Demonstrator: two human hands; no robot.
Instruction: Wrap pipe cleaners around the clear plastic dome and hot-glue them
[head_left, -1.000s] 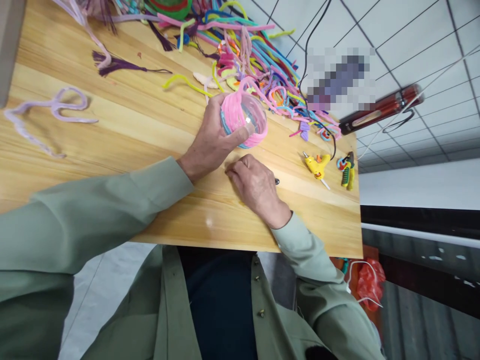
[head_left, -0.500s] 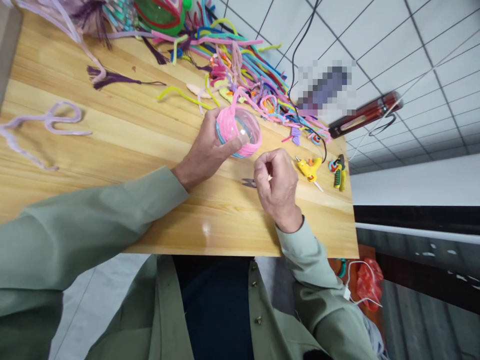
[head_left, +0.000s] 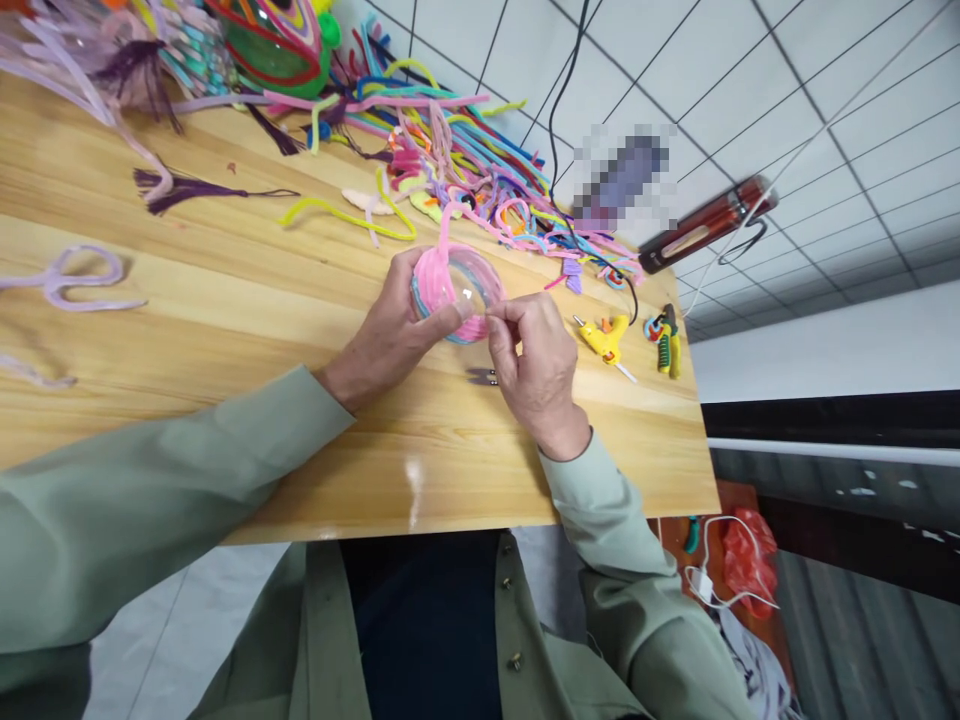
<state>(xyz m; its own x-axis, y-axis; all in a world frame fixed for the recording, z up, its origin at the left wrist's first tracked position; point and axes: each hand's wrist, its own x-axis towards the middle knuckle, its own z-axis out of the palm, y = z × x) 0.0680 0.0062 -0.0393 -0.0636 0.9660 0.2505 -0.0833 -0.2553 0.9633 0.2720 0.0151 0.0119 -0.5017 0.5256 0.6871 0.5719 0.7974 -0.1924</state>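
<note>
My left hand [head_left: 390,325] grips a round clear cup [head_left: 466,290] wrapped in pink and blue fuzzy pipe cleaners, with the thumb over its near side. A loose pink pipe cleaner [head_left: 445,228] rises from the wrapping toward the pile behind. My right hand [head_left: 536,365] is closed in a pinch at the cup's right edge; whatever sits between its fingertips is hidden or too small to name. Below it on the wooden table lie small scissors or snips [head_left: 481,377], partly covered by the hand.
Colourful pipe cleaners [head_left: 480,140] are heaped along the back edge. A yellow glue gun [head_left: 606,340] and green-and-yellow pliers [head_left: 666,345] lie at the right. Purple tassels [head_left: 199,190] and a bent lilac pipe cleaner [head_left: 82,280] rest at the left. A dark red flask [head_left: 709,225] stands behind.
My right hand has come up against the cup's right edge and now pinches there. The left hand keeps its hold on the cup. The whole view has shifted slightly.
</note>
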